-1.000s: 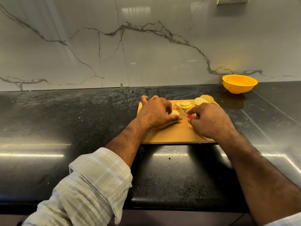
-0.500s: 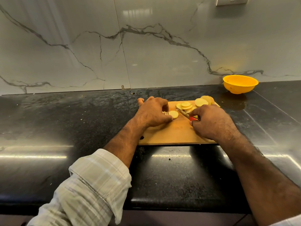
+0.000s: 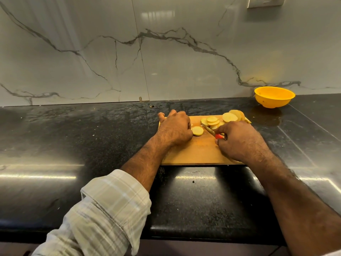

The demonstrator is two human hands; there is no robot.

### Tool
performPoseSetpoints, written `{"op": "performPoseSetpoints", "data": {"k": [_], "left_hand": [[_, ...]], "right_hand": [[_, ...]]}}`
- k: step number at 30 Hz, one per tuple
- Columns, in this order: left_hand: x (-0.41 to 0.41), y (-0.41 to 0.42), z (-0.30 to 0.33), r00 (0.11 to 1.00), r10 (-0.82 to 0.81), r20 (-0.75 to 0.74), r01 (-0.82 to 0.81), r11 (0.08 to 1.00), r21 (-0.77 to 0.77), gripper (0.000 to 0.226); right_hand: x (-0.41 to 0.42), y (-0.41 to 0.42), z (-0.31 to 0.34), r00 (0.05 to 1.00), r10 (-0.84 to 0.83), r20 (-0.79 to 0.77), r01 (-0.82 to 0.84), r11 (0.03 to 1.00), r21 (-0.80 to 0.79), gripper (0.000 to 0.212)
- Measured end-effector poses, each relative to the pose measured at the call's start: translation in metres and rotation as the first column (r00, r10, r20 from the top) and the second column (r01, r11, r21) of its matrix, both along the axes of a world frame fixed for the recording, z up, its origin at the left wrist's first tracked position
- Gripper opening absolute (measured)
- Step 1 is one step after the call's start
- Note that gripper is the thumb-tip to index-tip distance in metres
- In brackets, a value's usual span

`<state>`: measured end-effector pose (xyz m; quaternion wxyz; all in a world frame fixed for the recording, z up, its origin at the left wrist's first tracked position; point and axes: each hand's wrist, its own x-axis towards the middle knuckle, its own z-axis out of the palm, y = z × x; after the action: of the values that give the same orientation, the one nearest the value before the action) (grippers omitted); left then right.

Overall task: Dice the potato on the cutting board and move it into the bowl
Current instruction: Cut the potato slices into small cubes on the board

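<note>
The marble-patterned wall panel [image 3: 92, 52] fills the upper half of the view, grey-veined, with a white switch plate [image 3: 265, 1] at its top right edge; no readable writing, brand or label shows on any surface. Below it lies the black polished desk [image 3: 73, 145], which carries all the task items. The wooden cutting board [image 3: 199, 154] lies flat on the desk, centre right. The yellow bowl [image 3: 274, 97] stands upright on the desk against the wall, well apart from the board, beyond its far right corner; no potato shows in it. The left hand [image 3: 175, 129], with a rolled plaid sleeve [image 3: 103, 209] on its forearm, rests on the board's left part with fingers curled down; its grip touches a single potato slice [image 3: 197, 131] lying flat on the board, and whether it pinches or only steadies the slice cannot be told. The right hand [image 3: 239, 140] has its grip closed round a knife [image 3: 209, 129] with a red handle, the blade angled toward the far left. The remaining potato slices [image 3: 221, 120] lie overlapped on the board's far right part, just beyond the blade, in rounds, not yet diced.
</note>
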<state>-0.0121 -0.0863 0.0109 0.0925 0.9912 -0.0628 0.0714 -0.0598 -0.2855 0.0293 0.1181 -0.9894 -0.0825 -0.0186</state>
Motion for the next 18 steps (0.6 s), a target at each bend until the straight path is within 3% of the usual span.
{"op": "performPoseSetpoints", "data": {"k": [7,11,13,18], "left_hand": [[0.004,0.001,-0.006,1.000,-0.016,0.024,0.017,0.999,-0.046,0.016],[0.005,-0.008,-0.014,0.998,0.039,0.055,-0.040,0.999,0.019,0.062],[0.004,-0.014,-0.016,0.995,0.067,0.079,-0.073,0.994,0.082,0.072],[0.004,-0.009,-0.010,1.000,-0.005,0.016,0.004,0.998,0.067,0.053]], "right_hand": [[-0.003,0.000,0.002,0.999,0.047,0.002,-0.046,0.997,-0.056,0.044],[-0.002,0.001,0.001,0.999,0.046,-0.005,-0.046,0.997,-0.055,0.044],[-0.002,0.001,0.000,0.999,0.040,-0.003,-0.040,0.998,-0.051,0.045],[-0.002,0.001,0.001,1.000,0.007,0.000,-0.007,0.999,-0.040,0.045]]}}
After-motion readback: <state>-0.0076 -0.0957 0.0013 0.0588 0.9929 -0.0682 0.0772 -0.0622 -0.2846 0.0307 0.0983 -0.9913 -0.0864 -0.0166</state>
